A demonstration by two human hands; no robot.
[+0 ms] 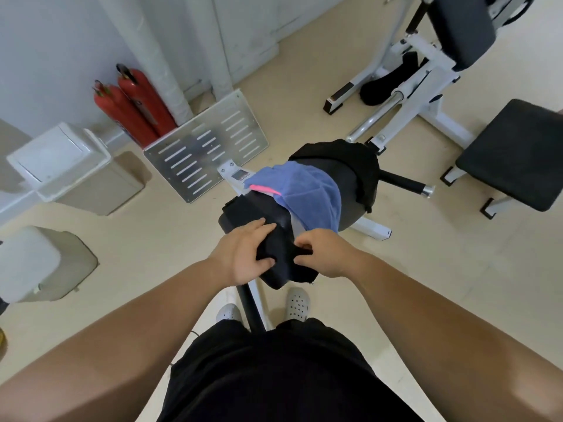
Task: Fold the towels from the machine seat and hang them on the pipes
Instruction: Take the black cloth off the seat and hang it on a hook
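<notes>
**A:** Where are the hands?

**B:** Both are on the black towel (278, 258), which lies bunched on the near end of the bench (243, 211). The left hand (243, 254) lays its fingers over the top of the cloth and hooks its thumb in from the side, gripping the towel's left edge. The right hand (324, 254) is curled, its fingertips pinching a fold on the right edge. The towel sits between the two hands and touches both.

**A:** And the arms?

**B:** Two bare forearms reach forward and down from the lower corners and converge at the bench, with the wrists roughly level.

**A:** What else is on the bench?

**B:** Just beyond the hands a blue towel (307, 193) drapes across the middle, with a pink strip (263, 188) at its left edge. A second black cloth (362, 166) hangs over the far end. Bare black padding shows between it and the blue towel.

**A:** The room?

**B:** The floor (304, 102) is beige. The person stands astride the bench's black post (249, 306) in white perforated clogs (297, 303). A slotted metal plate (207, 147) leans beyond the bench. Two red fire extinguishers (134, 108) stand by the wall behind it, and a white lidded bin (61, 159) sits to the left. On the right are a white-framed exercise machine (426, 65) and a separate black padded seat (518, 153).
</notes>
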